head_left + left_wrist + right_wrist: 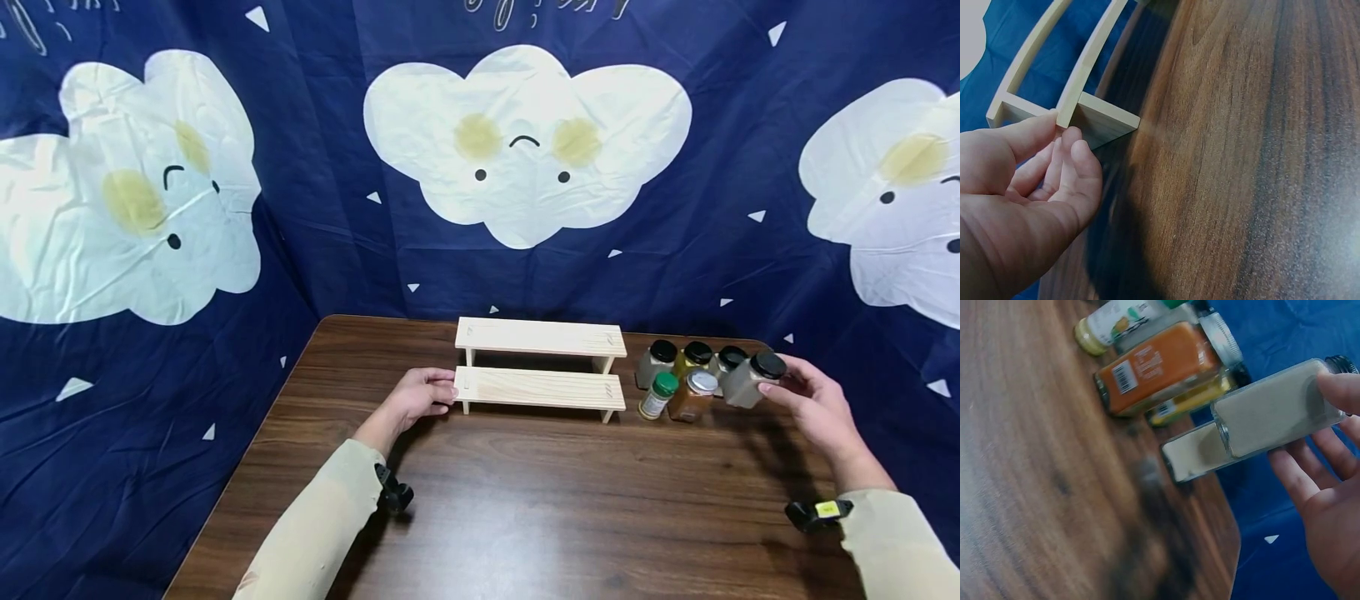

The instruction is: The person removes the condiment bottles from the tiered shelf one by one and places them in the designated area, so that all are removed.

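A two-step wooden shelf rack stands at the back of the table. My left hand pinches the left end of its lower board, thumb on one face and fingers curled by the other. My right hand grips a clear spice jar with a black lid and pale powder, its thumb and fingers near the lid. The jar is tilted, and in the right wrist view the held jar overlaps another pale-powder jar behind it.
Left of the held jar stand a green-capped bottle, an orange-brown spice jar with a silver lid, and several black-lidded jars, one with yellow contents. A blue cloth with clouds hangs behind the brown table.
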`<control>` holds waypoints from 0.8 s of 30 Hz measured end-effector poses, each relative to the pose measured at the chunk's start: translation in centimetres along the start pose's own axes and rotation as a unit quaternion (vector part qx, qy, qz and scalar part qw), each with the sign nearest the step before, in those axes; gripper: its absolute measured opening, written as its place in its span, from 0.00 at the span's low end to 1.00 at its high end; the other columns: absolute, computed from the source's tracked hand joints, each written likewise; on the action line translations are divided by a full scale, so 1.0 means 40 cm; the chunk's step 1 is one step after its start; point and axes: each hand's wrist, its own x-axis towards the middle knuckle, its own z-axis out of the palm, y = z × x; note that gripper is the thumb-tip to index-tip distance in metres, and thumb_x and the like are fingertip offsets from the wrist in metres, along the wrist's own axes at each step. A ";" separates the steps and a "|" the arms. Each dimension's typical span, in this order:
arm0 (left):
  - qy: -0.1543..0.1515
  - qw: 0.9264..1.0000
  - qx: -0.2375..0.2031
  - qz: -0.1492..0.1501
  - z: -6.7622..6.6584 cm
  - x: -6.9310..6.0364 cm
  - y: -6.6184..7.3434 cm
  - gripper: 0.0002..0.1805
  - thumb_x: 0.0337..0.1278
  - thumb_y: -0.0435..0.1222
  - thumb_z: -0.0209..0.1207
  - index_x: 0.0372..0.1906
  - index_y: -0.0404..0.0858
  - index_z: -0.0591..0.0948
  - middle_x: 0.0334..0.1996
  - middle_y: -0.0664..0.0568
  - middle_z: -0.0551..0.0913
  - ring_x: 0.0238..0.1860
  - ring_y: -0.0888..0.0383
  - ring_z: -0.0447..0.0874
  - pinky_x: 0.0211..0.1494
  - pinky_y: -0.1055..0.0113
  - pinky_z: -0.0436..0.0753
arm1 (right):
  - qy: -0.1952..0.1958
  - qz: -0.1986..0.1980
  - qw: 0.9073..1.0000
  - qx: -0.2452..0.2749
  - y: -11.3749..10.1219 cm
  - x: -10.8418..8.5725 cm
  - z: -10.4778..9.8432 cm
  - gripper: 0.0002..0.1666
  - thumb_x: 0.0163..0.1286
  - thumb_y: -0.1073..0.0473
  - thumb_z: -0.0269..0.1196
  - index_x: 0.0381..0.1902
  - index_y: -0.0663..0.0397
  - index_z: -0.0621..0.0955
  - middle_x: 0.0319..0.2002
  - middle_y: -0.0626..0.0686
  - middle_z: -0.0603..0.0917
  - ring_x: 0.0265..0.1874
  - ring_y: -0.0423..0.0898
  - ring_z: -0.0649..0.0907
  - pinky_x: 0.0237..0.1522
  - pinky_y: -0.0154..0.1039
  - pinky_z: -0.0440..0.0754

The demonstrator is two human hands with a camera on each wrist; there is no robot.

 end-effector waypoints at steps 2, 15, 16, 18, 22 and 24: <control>0.001 1.000 0.000 -0.001 0.000 -0.002 0.002 0.26 0.65 0.26 0.63 0.66 0.26 0.73 0.42 0.47 0.84 0.38 0.56 0.83 0.38 0.69 0.86 | -0.008 -0.001 1.000 -0.004 0.009 -0.004 0.005 0.24 0.66 0.74 0.67 0.57 0.51 0.80 0.41 0.23 0.82 0.39 0.20 0.81 0.40 0.15 0.75; 0.004 1.000 -0.004 -0.004 0.001 -0.004 0.003 0.26 0.64 0.25 0.63 0.66 0.26 0.74 0.42 0.47 0.84 0.37 0.56 0.83 0.37 0.69 0.85 | -0.044 0.035 0.998 0.034 0.055 -0.016 0.046 0.22 0.67 0.72 0.67 0.56 0.50 0.79 0.42 0.25 0.82 0.42 0.20 0.81 0.41 0.16 0.78; 0.004 1.000 -0.004 -0.004 0.000 -0.004 0.003 0.26 0.64 0.25 0.63 0.66 0.26 0.74 0.42 0.47 0.84 0.37 0.56 0.83 0.36 0.69 0.85 | -0.045 0.036 0.998 0.036 0.059 -0.016 0.048 0.22 0.67 0.72 0.67 0.57 0.51 0.79 0.42 0.25 0.82 0.42 0.20 0.81 0.41 0.16 0.78; 0.004 1.000 -0.003 -0.005 0.000 -0.005 0.003 0.26 0.65 0.25 0.63 0.66 0.26 0.74 0.41 0.47 0.84 0.38 0.55 0.83 0.37 0.69 0.85 | -0.047 0.037 0.997 0.039 0.066 -0.018 0.053 0.22 0.67 0.73 0.67 0.57 0.55 0.78 0.42 0.25 0.82 0.42 0.21 0.82 0.41 0.16 0.78; 0.003 1.000 -0.003 -0.004 0.000 -0.002 -0.002 0.26 0.65 0.26 0.63 0.66 0.26 0.74 0.41 0.48 0.84 0.40 0.54 0.83 0.38 0.69 0.85 | -0.051 0.035 0.997 0.042 0.080 -0.024 0.059 0.23 0.67 0.75 0.66 0.58 0.58 0.78 0.43 0.26 0.82 0.42 0.21 0.81 0.41 0.17 0.78; 0.002 1.000 -0.004 -0.002 0.000 -0.001 -0.003 0.26 0.65 0.25 0.63 0.66 0.26 0.74 0.41 0.47 0.84 0.40 0.53 0.84 0.38 0.69 0.86 | -0.052 0.034 0.997 0.048 0.085 -0.027 0.062 0.23 0.66 0.76 0.65 0.58 0.59 0.78 0.44 0.26 0.82 0.43 0.21 0.81 0.42 0.17 0.78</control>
